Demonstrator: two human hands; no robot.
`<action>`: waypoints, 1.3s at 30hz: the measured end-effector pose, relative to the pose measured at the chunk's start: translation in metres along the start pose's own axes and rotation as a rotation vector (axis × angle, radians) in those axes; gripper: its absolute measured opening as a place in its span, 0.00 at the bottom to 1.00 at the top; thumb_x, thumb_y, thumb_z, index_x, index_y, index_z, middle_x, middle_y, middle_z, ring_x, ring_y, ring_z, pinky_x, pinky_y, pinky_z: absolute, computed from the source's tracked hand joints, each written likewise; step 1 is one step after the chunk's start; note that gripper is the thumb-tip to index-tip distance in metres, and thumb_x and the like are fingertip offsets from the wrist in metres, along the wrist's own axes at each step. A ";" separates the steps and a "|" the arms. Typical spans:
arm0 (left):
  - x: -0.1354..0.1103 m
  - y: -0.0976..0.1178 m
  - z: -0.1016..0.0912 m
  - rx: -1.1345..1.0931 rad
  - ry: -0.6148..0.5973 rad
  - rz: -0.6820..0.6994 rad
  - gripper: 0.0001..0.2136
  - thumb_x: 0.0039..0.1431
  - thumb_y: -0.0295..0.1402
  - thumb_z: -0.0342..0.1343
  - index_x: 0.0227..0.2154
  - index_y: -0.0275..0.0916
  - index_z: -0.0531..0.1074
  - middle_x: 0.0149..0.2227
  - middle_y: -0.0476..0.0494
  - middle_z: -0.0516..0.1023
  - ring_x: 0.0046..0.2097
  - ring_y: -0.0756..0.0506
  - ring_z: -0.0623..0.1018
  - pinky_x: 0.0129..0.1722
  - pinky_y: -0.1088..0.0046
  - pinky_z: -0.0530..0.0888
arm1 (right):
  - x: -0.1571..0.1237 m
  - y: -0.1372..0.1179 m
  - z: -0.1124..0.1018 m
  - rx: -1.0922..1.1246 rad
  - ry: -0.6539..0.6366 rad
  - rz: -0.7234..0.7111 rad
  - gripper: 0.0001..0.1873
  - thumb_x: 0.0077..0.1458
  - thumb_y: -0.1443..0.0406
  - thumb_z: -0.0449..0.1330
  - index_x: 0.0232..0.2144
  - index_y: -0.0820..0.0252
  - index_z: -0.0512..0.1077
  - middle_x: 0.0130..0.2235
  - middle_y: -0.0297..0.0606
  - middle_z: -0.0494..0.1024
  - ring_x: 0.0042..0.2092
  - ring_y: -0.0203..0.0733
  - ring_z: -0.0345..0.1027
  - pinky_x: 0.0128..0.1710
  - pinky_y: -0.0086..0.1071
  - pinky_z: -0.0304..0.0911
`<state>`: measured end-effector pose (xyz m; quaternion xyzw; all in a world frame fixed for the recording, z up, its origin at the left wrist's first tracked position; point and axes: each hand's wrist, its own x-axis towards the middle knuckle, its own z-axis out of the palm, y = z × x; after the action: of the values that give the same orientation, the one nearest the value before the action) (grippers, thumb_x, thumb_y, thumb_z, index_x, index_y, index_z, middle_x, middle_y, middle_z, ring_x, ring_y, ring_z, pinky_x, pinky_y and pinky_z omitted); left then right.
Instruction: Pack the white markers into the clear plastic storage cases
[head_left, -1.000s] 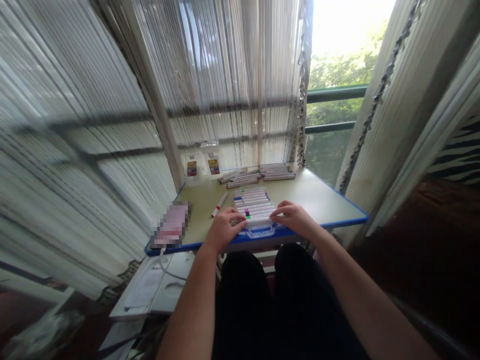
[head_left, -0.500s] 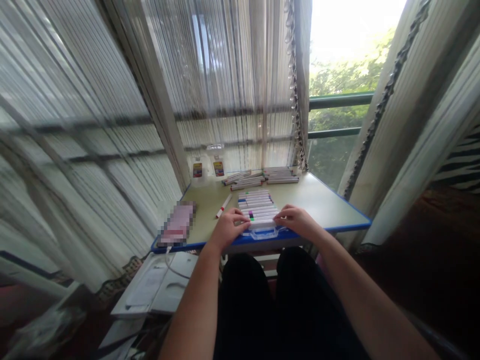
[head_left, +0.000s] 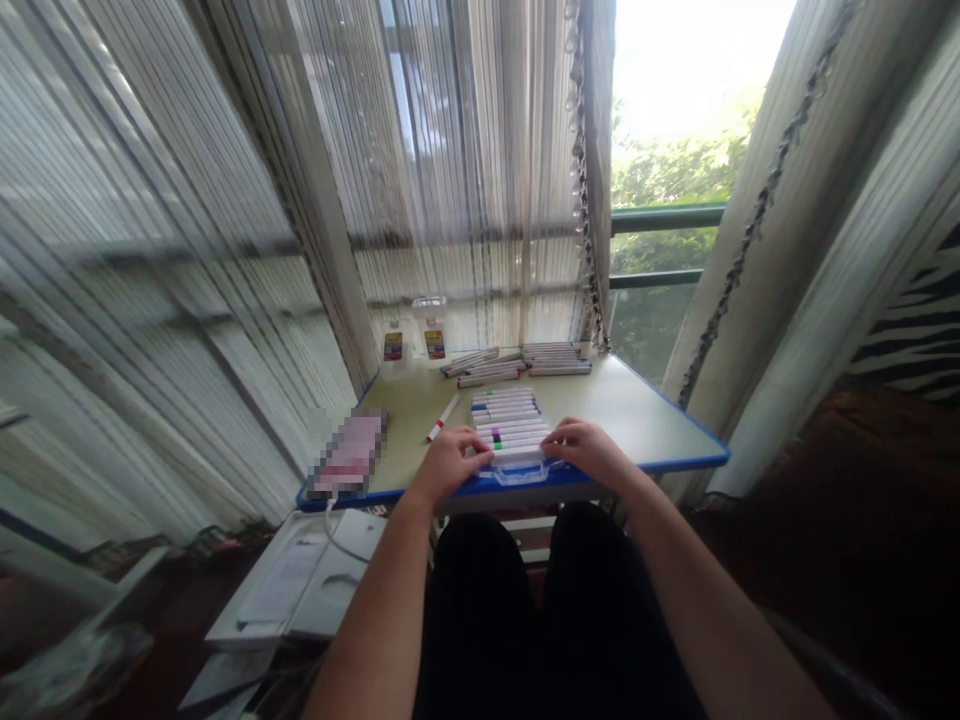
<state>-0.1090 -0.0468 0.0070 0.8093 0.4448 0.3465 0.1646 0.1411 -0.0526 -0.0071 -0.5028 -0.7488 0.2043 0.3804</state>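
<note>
A clear marker case (head_left: 514, 440) with a blue latch lies at the near edge of a small blue-rimmed table (head_left: 645, 420). It is filled with rows of white markers with coloured caps. My left hand (head_left: 447, 462) rests on the case's left near corner, fingers curled onto it. My right hand (head_left: 592, 450) holds the right near corner, fingers bent over the markers. One loose red-tipped marker (head_left: 442, 416) lies left of the case.
Two piles of loose markers (head_left: 517, 362) and two small bottles (head_left: 409, 345) sit at the table's far edge. A blurred pink object (head_left: 349, 455) lies at the left corner. Striped curtains hang behind; white papers (head_left: 300, 580) lie on the floor at left.
Both hands stay on the case's near corners. The camera view has shifted slightly, so the table sits a little lower in the picture.
</note>
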 end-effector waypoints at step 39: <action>0.149 -0.055 -0.014 0.719 -0.158 -0.304 0.13 0.56 0.24 0.46 0.40 0.40 0.74 0.44 0.38 0.76 0.45 0.41 0.76 0.41 0.66 0.72 | 0.187 0.048 0.015 -0.649 -0.176 -0.267 0.13 0.56 0.68 0.55 0.42 0.55 0.75 0.44 0.40 0.77 0.48 0.49 0.62 0.46 0.38 0.58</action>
<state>-0.0979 0.1069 0.0464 0.7645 0.6383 0.0770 -0.0459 0.1197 0.1382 0.0182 -0.4758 -0.8635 -0.0529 0.1586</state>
